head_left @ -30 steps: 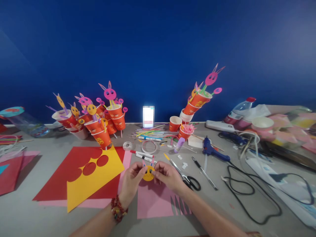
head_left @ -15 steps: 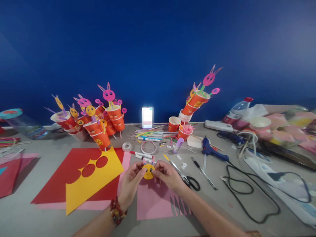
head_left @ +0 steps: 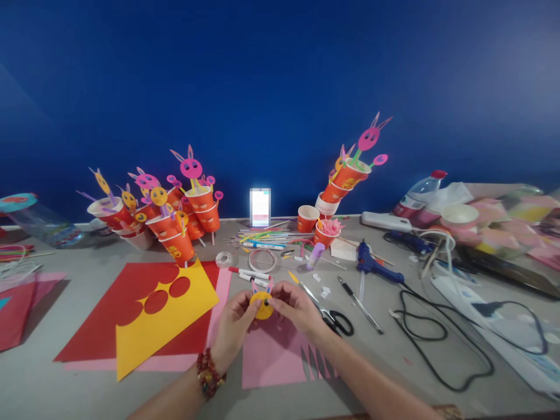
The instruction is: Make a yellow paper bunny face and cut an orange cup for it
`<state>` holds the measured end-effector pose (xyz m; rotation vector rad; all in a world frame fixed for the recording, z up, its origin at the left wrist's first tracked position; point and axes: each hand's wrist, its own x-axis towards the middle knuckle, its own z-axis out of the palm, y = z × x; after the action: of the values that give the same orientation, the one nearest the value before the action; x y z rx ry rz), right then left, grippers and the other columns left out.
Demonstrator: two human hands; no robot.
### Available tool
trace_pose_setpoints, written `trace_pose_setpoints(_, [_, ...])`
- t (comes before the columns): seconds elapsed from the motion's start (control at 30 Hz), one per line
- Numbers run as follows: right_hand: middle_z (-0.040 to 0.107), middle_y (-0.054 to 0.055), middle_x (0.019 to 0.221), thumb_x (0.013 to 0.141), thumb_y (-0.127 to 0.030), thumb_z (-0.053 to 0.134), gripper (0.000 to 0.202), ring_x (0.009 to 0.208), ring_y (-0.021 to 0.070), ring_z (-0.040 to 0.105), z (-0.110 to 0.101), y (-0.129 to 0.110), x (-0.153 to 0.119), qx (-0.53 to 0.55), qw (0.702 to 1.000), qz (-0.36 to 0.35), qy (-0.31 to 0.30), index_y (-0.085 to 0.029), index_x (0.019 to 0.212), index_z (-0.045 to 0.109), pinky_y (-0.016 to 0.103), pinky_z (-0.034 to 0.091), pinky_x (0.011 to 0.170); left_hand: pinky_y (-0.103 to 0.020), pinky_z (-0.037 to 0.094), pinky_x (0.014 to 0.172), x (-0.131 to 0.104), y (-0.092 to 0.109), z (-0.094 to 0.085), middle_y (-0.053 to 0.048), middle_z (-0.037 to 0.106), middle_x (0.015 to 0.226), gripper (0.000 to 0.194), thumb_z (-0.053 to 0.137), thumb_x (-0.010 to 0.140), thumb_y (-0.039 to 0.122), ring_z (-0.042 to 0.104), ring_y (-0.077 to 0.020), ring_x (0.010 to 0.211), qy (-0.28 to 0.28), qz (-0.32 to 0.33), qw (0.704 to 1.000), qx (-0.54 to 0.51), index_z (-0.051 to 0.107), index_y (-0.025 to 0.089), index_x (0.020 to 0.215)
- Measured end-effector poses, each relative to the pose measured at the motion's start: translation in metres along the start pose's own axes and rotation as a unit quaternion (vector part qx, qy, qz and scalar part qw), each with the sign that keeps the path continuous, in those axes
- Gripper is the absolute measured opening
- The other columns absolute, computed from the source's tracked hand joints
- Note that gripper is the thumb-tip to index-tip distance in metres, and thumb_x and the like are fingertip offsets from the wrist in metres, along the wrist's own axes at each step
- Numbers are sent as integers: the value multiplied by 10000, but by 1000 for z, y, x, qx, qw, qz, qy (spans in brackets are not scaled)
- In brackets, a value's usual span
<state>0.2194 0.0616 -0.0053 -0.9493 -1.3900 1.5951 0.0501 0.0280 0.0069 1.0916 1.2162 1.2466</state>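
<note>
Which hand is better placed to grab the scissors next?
Right. The right hand lies beside the scissors; the left hand is farther off, pinching the yellow bunny face.

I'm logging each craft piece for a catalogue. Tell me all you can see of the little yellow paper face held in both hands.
The yellow paper face is a small round disc, apparently thin card, with two short pink ears at its top edge and small dark marks on its front. It is held upright above the pink sheet, pinched at its left edge by the left hand and at its right by the right hand. Finer details are too small to tell.
</note>
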Motion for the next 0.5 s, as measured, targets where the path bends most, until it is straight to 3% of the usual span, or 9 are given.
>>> trace_pose_setpoints(0.17, [514, -45, 652, 814, -499, 719, 333, 546, 101, 456, 0, 0, 0, -7, 1000, -10, 27, -194, 798, 587, 222, 375, 509, -212, 435, 549, 0, -4, 1, 11, 618, 673, 383, 749, 746, 545, 551, -135, 614, -38, -16, 999, -30, 633, 180, 749])
trace_pose_setpoints(0.5, [540, -31, 668, 826, -508, 695, 328, 542, 108, 464, -1, 4, -1, -35, 999, -14, 38, -190, 800, 619, 232, 389, 509, -185, 370, 498, -2, -4, 2, 31, 562, 636, 408, 762, 734, 545, 483, -101, 563, -40, -40, 997, -44, 599, 171, 723])
